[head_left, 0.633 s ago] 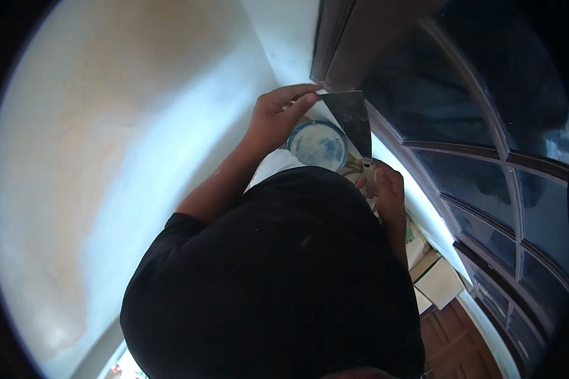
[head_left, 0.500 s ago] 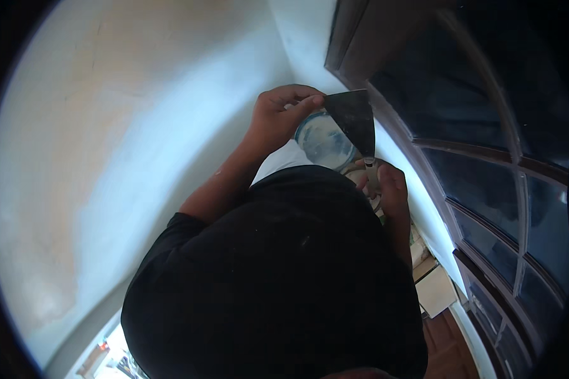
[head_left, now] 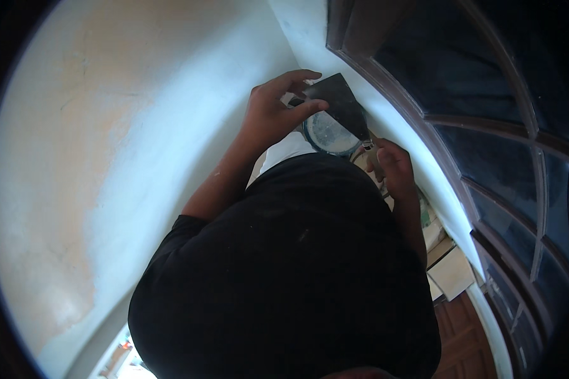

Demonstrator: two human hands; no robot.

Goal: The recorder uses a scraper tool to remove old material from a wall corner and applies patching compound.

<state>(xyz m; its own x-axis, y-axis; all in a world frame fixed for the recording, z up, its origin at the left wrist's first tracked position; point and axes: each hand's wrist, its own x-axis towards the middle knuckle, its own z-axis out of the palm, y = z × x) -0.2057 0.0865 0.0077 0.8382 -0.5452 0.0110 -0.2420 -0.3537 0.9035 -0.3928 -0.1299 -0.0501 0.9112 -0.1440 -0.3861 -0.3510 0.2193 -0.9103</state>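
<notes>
Left hand (head_left: pixel 273 117) grip pinching dark scraper blade (head_left: pixel 340 101), right hand (head_left: pixel 392 167) grip closed on its handle, round tub (head_left: pixel 329 134) below

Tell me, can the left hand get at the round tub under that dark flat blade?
Probably yes. The left hand pinches the top of the dark flat blade, and the round tub sits right below its fingers. Only the blade partly covers the tub's far side.

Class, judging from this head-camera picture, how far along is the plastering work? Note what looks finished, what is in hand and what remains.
Done: pale plaster covers the wall near the window. In hand: the left hand pinches a dark scraper blade over a round tub of white filler, while the right hand grips lower down. Left: a tan, patchy area at the far left looks uncoated.
</notes>
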